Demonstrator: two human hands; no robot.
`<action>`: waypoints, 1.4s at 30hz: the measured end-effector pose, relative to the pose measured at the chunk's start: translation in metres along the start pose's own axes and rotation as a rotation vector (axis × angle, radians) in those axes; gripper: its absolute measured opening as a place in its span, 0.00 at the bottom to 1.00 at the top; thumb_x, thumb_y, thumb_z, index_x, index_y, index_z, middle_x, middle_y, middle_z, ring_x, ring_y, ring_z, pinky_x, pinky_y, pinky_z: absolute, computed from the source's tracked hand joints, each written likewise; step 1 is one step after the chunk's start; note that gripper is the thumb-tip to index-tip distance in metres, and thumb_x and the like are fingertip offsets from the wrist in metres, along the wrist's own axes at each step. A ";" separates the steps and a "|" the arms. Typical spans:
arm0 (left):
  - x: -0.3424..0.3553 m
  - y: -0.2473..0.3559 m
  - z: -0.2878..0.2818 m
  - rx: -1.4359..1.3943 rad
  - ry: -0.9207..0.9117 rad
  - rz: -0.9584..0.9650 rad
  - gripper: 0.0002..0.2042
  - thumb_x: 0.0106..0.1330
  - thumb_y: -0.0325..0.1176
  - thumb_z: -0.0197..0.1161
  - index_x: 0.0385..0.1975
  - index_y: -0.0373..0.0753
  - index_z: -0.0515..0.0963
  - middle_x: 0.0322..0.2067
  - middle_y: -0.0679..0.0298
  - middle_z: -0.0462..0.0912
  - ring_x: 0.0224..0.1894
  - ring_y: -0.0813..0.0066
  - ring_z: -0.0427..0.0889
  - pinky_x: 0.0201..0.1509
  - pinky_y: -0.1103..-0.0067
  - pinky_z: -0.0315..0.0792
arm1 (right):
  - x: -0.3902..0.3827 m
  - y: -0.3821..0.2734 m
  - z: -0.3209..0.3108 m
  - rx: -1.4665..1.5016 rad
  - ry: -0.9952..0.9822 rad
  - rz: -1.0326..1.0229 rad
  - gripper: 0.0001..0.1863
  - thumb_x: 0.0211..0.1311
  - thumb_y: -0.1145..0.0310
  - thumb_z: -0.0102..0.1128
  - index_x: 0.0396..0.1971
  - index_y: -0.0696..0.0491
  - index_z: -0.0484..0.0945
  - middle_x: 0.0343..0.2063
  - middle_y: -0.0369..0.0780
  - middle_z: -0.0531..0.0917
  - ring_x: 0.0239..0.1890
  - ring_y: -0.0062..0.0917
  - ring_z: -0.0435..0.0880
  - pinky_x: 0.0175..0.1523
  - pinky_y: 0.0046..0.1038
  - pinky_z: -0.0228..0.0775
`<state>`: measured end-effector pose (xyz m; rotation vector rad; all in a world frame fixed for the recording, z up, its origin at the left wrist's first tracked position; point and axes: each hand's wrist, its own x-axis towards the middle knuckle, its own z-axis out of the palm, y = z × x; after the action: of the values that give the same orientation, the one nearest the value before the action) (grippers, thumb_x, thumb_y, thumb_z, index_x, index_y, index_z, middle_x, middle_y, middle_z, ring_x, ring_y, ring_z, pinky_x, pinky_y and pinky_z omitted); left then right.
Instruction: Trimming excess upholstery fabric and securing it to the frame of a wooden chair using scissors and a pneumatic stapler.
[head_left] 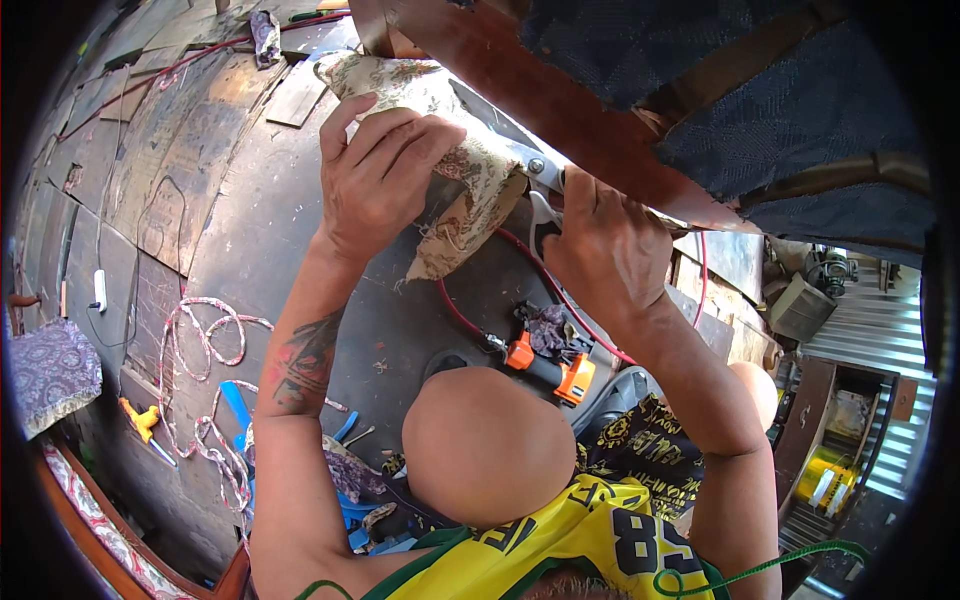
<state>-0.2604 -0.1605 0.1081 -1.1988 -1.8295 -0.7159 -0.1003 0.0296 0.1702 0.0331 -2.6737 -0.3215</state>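
Note:
My left hand (pixel 375 175) has its fingers bent around the upper edge of a beige floral fabric (pixel 445 235), which hangs from the wooden frame (pixel 590 100) of furniture lined with blue material (pixel 780 90). My right hand (pixel 605 240) is closed on metal scissors (pixel 540 170), whose pivot is beside the fabric; part of the blades is hidden against it. An orange nail gun (pixel 575 375) on a red hose (pixel 458 310) lies on the dark floor below my hands, beside a crumpled purple cloth (pixel 548 325).
Rope (pixel 235 340), a yellow glue gun (pixel 142 420) and a white power strip (pixel 100 290) lie on the patchwork board floor (pixel 230 150). A purple cushion (pixel 50 370) and red wooden furniture (pixel 100 520) stand at left. A wooden cabinet (pixel 810 420) stands by corrugated sheeting (pixel 900 380) at right.

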 end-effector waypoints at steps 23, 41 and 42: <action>-0.004 0.000 -0.003 -0.025 -0.035 -0.023 0.18 0.54 0.19 0.63 0.43 0.48 0.85 0.43 0.74 0.90 0.48 0.77 0.83 0.69 0.70 0.60 | 0.001 0.000 0.005 0.023 -0.084 0.064 0.26 0.40 0.68 0.75 0.43 0.54 0.76 0.28 0.41 0.85 0.30 0.34 0.88 0.33 0.33 0.80; 0.005 -0.001 -0.005 -0.008 0.033 0.048 0.17 0.56 0.20 0.65 0.44 0.45 0.86 0.40 0.72 0.90 0.43 0.75 0.83 0.61 0.70 0.66 | 0.012 -0.017 0.000 0.007 0.006 0.021 0.07 0.53 0.75 0.61 0.30 0.54 0.72 0.21 0.38 0.78 0.22 0.28 0.85 0.27 0.29 0.77; 0.006 -0.002 -0.004 -0.025 0.042 0.047 0.16 0.56 0.20 0.65 0.44 0.44 0.86 0.39 0.72 0.90 0.42 0.74 0.83 0.60 0.70 0.67 | 0.015 -0.018 0.000 -0.001 -0.002 0.020 0.06 0.53 0.75 0.61 0.29 0.54 0.72 0.20 0.38 0.78 0.22 0.29 0.85 0.27 0.29 0.77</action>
<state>-0.2623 -0.1611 0.1153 -1.2299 -1.7566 -0.7334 -0.1141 0.0114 0.1722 0.0058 -2.6741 -0.3172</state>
